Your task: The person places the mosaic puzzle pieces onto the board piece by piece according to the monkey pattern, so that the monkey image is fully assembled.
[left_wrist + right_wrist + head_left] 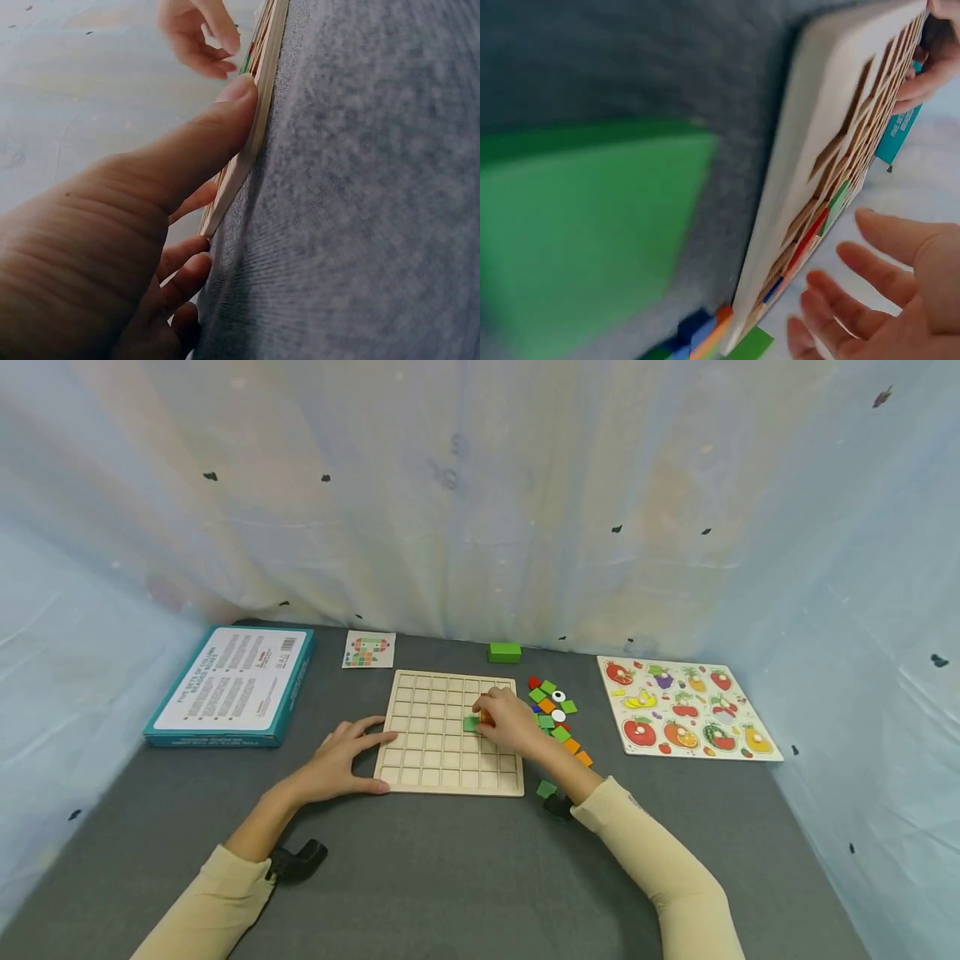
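Observation:
A pale wooden board (457,792) with a grid of square recesses lies flat on the dark grey cloth. My left hand (341,760) touches its left side with fingers spread, and the thumb rests at the near left corner. Over the board's right half is my right hand (510,722), fingers loosely bent. In the right wrist view those fingers hold nothing and sit apart from the tiles. A green tile (470,724) and a red-orange piece (487,717) lie at the right fingertips. The right wrist view also shows a red tile (808,240) on the board; the hand partly hides this area in the head view.
Loose coloured tiles (561,734) are scattered right of the board; one green tile (547,789) lies by the right wrist. Behind are a pattern card (369,650) and a green block (505,652). A teal box (228,685) stands left, a fruit puzzle (686,710) right.

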`<move>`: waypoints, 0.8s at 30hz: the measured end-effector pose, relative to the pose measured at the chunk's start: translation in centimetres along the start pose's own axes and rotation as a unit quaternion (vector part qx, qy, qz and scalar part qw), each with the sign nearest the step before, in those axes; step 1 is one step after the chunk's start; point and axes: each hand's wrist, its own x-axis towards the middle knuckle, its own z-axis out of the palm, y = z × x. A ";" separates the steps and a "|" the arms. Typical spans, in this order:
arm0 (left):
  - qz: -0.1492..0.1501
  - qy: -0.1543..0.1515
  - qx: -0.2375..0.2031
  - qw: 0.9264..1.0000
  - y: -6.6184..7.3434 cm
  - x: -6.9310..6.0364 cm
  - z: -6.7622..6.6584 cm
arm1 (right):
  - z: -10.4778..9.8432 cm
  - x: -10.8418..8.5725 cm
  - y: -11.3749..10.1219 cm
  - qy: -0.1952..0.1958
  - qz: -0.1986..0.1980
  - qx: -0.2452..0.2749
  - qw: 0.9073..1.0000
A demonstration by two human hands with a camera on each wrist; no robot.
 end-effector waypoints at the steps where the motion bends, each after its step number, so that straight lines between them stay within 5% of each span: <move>1: 0.000 0.001 0.001 1.000 0.0 0.0 0.0 | -0.1 -0.4 -0.1 -0.004 -0.006 -0.019 1.000; 8: -0.003 0.005 0.002 1.000 -0.1 -0.1 -0.1 | -0.3 -3.2 -1.3 -0.108 -0.038 -0.091 0.989; 14: 0.000 0.004 0.001 1.000 0.0 -0.2 -0.1 | 0.3 -4.2 -2.1 -0.130 -0.029 -0.084 0.987; 19: 0.003 0.004 0.004 1.000 0.1 0.0 0.0 | -0.3 -4.4 -1.2 -0.108 -0.015 -0.030 0.994; 24: -0.002 0.000 0.004 1.000 0.1 0.0 0.1 | -2.3 -4.2 3.2 0.003 0.053 0.020 0.998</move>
